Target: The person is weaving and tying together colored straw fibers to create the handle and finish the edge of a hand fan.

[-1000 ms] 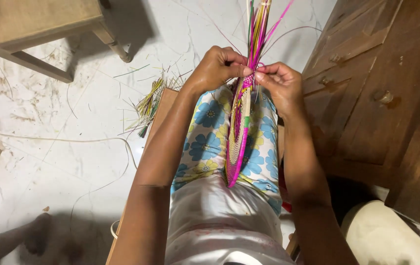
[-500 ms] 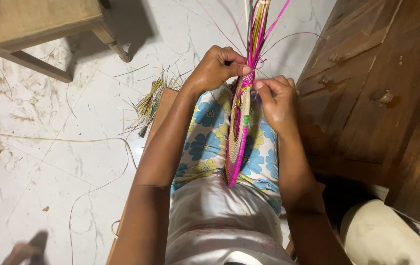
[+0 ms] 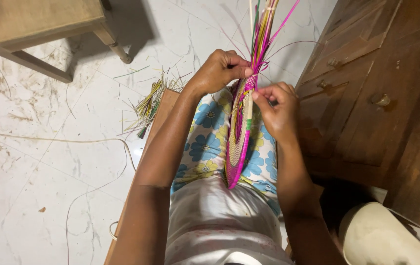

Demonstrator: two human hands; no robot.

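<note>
At ten o'clock a plain wooden stool with pale legs (image 3: 48, 24) stands on the white marbled tile floor (image 3: 48, 147). Toward the centre, a loose heap of green and yellow straw strands (image 3: 148, 105) lies on the floor beside the brown wooden seat edge (image 3: 163, 110), near enough to draw from. A thin pale cord (image 3: 87, 147) trails across the tiles at eight o'clock.

The left hand (image 3: 217, 71) is clenched on the work's upper rim, thumb and fingers pinching it; this looks like a steadying hold. Between the hands stands the round, flat woven straw disc in pink, cream and green (image 3: 239, 137), seen edge-on, its lower rim resting on the blue-flowered lap cloth (image 3: 210, 132), its unwoven coloured strands (image 3: 264, 29) fanning up to twelve o'clock. The right hand (image 3: 279, 110) pinches a strand at the rim, apparently keeping it taut against the coil.

At two o'clock a dark wooden cabinet with small knobs (image 3: 367, 98) fills the right side. A cream rounded container (image 3: 382, 238) sits at five o'clock.
</note>
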